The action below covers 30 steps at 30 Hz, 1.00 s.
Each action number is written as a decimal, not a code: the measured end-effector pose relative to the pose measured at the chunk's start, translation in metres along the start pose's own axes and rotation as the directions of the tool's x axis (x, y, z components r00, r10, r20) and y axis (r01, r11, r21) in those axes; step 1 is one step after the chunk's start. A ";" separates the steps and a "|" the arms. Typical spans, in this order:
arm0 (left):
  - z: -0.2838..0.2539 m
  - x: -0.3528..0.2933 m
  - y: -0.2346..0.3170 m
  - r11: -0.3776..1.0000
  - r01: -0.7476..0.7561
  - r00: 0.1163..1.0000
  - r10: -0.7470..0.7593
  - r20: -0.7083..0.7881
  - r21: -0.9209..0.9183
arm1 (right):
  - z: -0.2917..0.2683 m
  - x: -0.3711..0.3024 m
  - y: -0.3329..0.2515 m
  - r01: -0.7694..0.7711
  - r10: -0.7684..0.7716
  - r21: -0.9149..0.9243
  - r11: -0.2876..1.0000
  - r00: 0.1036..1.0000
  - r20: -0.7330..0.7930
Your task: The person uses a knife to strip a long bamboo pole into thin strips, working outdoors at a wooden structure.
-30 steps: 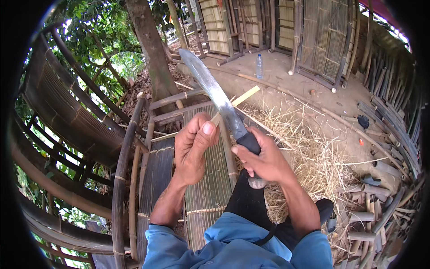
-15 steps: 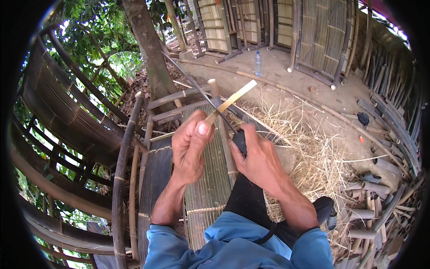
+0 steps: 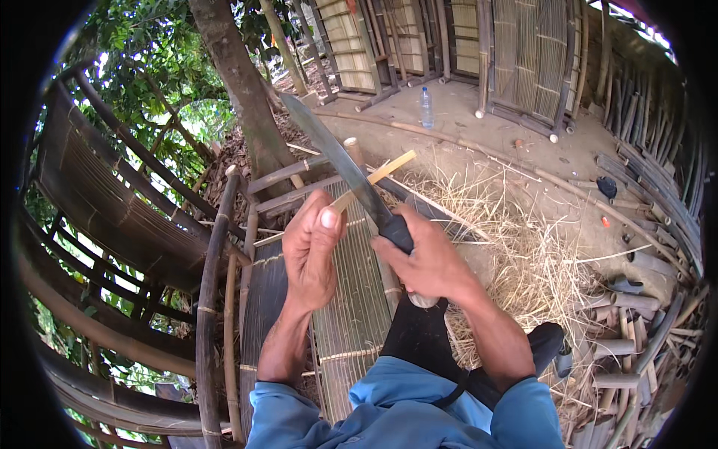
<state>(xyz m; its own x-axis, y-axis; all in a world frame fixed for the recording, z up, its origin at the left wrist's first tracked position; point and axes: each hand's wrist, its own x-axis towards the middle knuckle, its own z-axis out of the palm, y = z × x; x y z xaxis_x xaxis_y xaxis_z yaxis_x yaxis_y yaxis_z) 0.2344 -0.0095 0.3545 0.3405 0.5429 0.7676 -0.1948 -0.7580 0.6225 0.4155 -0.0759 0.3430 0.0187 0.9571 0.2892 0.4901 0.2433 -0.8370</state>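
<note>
A pale bamboo strip (image 3: 394, 166) sticks up and to the right out of my left hand (image 3: 310, 251), its lower end pinched between thumb and curled fingers. My right hand (image 3: 426, 258) is wrapped round the dark handle of a large machete (image 3: 336, 159). The broad blade points up and to the left and crosses in front of the strip, hiding part of it just above my left thumb. Beneath my hands lies a bench of bamboo slats (image 3: 348, 318).
Bamboo shavings (image 3: 531, 269) are heaped right of the bench. Cut bamboo pieces (image 3: 617, 348) lie at the far right. A water bottle (image 3: 426, 108) stands on the ground beyond. Bamboo railings (image 3: 206, 322) and a tree trunk (image 3: 243, 90) rise on the left; bamboo panels (image 3: 527, 60) stand behind.
The machete blade has turned from edge-on to showing its broad flat side. My right wrist has rotated with it. The strip has shifted slightly and stays in my left hand.
</note>
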 end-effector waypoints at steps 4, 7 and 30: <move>0.001 -0.002 0.005 1.000 0.018 1.000 -0.018 0.021 -0.011 | 0.004 -0.011 -0.002 0.135 -0.150 -0.114 0.984 0.980 -0.129; -0.003 0.001 0.005 1.000 -0.007 1.000 0.007 0.022 -0.006 | 0.008 -0.023 -0.026 0.293 -0.327 -0.151 0.944 0.893 -0.311; 0.168 0.206 -0.012 0.786 -0.544 0.706 0.618 -0.346 0.292 | -0.185 -0.001 0.018 0.262 -0.451 -0.549 0.794 0.859 -0.242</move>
<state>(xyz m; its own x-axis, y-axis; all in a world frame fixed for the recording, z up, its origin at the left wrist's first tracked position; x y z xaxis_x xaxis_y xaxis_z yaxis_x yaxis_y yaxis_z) 0.4608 0.0504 0.4797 -0.1986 0.0405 0.9793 -0.0696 -0.9972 0.0271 0.5853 -0.1012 0.4134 0.0064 0.6744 0.7383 0.8725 0.3570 -0.3336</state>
